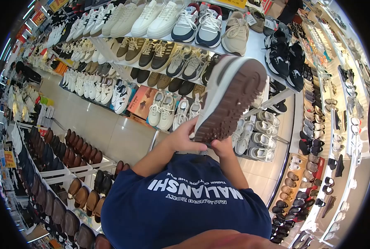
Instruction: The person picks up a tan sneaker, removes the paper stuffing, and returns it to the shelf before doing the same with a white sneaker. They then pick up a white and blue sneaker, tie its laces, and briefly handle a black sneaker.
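The left hand (185,139) and right hand (223,147), about equally near, grip the near end of a white-sided, brown ridge-soled shoe (230,97). Its long axis runs from them far and slightly right.

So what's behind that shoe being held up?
Behind the held shoe is a shelf of more shoes. A dark shoe peeks out on its left, and a pale sneaker at lower right. Anything directly behind it is covered.
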{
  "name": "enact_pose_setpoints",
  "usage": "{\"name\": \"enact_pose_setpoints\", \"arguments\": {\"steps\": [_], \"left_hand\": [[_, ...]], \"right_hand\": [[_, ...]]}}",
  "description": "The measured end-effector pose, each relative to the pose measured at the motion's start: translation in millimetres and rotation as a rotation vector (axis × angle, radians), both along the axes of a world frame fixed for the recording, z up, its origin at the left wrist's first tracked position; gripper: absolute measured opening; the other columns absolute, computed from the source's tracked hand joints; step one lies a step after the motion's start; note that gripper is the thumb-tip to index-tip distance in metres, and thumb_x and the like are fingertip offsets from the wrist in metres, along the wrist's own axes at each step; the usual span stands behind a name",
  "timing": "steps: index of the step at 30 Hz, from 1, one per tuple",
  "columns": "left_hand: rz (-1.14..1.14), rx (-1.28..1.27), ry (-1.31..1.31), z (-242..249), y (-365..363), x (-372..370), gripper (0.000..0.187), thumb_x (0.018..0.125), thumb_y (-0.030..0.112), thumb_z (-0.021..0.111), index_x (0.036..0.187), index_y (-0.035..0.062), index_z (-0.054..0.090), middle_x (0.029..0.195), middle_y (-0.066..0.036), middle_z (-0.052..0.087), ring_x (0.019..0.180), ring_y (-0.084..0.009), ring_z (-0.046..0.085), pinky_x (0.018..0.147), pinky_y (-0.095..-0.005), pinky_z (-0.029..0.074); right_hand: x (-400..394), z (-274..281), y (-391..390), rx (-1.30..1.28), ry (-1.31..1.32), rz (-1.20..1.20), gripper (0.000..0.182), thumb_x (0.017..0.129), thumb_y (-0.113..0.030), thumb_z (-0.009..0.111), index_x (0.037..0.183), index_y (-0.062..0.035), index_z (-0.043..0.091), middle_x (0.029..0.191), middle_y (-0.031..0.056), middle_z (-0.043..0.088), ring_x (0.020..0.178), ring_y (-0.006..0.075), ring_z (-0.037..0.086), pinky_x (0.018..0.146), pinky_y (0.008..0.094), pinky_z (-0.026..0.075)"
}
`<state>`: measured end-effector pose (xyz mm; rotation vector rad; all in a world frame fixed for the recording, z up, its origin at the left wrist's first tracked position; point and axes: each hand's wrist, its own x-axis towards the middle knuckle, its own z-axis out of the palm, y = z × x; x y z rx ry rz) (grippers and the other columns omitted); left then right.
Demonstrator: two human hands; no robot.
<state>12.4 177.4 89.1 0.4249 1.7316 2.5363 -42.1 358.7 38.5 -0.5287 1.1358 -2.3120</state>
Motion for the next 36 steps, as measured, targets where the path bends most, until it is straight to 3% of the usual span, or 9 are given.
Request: {"name": "enact_pose_setpoints", "arguments": {"steps": [6, 9, 12, 17, 19, 22, 26, 29, 36], "left_hand": [[-0.040, -0.013, -0.059, 0, 2, 3, 0.087, 0.078, 0.003, 0.081, 0.148, -0.0041, 0.031, 0.141, -0.013, 0.048, 0.127, -0.0178, 0.049, 0.108, -0.0342, 0.039], [-0.041, -0.032, -0.035, -11, 3, 4, 0.087, 0.079, -0.001, 0.078, 0.150, -0.0044, 0.027, 0.144, -0.014, 0.046, 0.129, -0.0190, 0.047, 0.109, -0.0344, 0.038], [-0.027, -0.020, -0.028, -26, 7, 7, 0.090, 0.080, -0.003, 0.077, 0.152, -0.0043, 0.023, 0.146, -0.014, 0.044, 0.132, -0.0203, 0.045, 0.110, -0.0352, 0.037], [0.005, 0.041, 0.012, -30, 16, 5, 0.091, 0.080, -0.005, 0.076, 0.152, -0.0044, 0.021, 0.146, -0.015, 0.044, 0.133, -0.0213, 0.045, 0.111, -0.0366, 0.036], [-0.008, 0.104, -0.009, -28, 17, 2, 0.087, 0.082, -0.002, 0.074, 0.152, -0.0048, 0.022, 0.145, -0.015, 0.045, 0.133, -0.0217, 0.046, 0.111, -0.0371, 0.037], [0.010, 0.177, 0.019, -22, 18, 0, 0.078, 0.086, 0.001, 0.069, 0.150, -0.0053, 0.025, 0.142, -0.016, 0.048, 0.130, -0.0231, 0.049, 0.110, -0.0379, 0.038], [0.034, 0.268, -0.037, -33, 18, -1, 0.065, 0.089, 0.003, 0.065, 0.145, -0.0051, 0.032, 0.138, -0.017, 0.052, 0.126, -0.0252, 0.053, 0.108, -0.0394, 0.041], [0.094, 0.417, -0.080, -28, 22, -3, 0.060, 0.089, 0.002, 0.063, 0.142, -0.0041, 0.036, 0.135, -0.017, 0.054, 0.123, -0.0255, 0.055, 0.105, -0.0406, 0.045], [0.072, 0.488, -0.156, -22, 11, 2, 0.060, 0.091, 0.002, 0.061, 0.143, -0.0039, 0.032, 0.134, -0.019, 0.054, 0.118, -0.0290, 0.059, 0.097, -0.0440, 0.053]], "right_hand": [[-11, -5, 21, 0.401, 0.275, 0.024, 0.086, 0.068, -0.028, 0.092, 0.135, 0.0015, 0.047, 0.127, 0.0121, 0.060, 0.117, 0.0224, 0.057, 0.100, 0.0382, 0.046], [-20, 24, 33, 0.586, 0.453, -0.007, 0.086, 0.061, -0.028, 0.095, 0.130, 0.0013, 0.052, 0.123, 0.0120, 0.062, 0.115, 0.0203, 0.058, 0.098, 0.0371, 0.048], [-20, 18, 48, 0.533, 0.392, -0.081, 0.094, 0.057, -0.020, 0.097, 0.134, 0.0013, 0.048, 0.127, 0.0127, 0.060, 0.118, 0.0230, 0.057, 0.099, 0.0392, 0.048], [-12, 29, 40, 0.220, 0.269, -0.145, 0.093, 0.061, -0.007, 0.093, 0.137, 0.0022, 0.041, 0.132, 0.0135, 0.055, 0.124, 0.0248, 0.053, 0.102, 0.0403, 0.046], [-12, 24, 42, 0.334, 0.402, -0.187, 0.084, 0.066, -0.013, 0.092, 0.134, 0.0035, 0.045, 0.129, 0.0127, 0.058, 0.123, 0.0230, 0.054, 0.103, 0.0383, 0.043], [-6, 29, 27, 0.248, 0.290, -0.248, 0.071, 0.073, -0.017, 0.086, 0.131, 0.0042, 0.050, 0.126, 0.0121, 0.060, 0.119, 0.0212, 0.056, 0.103, 0.0354, 0.042], [-7, 32, 16, 0.254, 0.294, -0.225, 0.060, 0.079, -0.011, 0.076, 0.132, 0.0054, 0.052, 0.123, 0.0121, 0.063, 0.114, 0.0184, 0.058, 0.099, 0.0322, 0.043], [-8, 42, 6, 0.303, 0.251, -0.254, 0.058, 0.079, -0.010, 0.075, 0.130, 0.0059, 0.053, 0.118, 0.0118, 0.065, 0.109, 0.0174, 0.060, 0.096, 0.0308, 0.045], [-26, 43, 10, 0.595, 0.496, -0.188, 0.069, 0.075, -0.012, 0.079, 0.136, 0.0042, 0.050, 0.113, 0.0119, 0.066, 0.101, 0.0160, 0.062, 0.092, 0.0314, 0.047]]}}
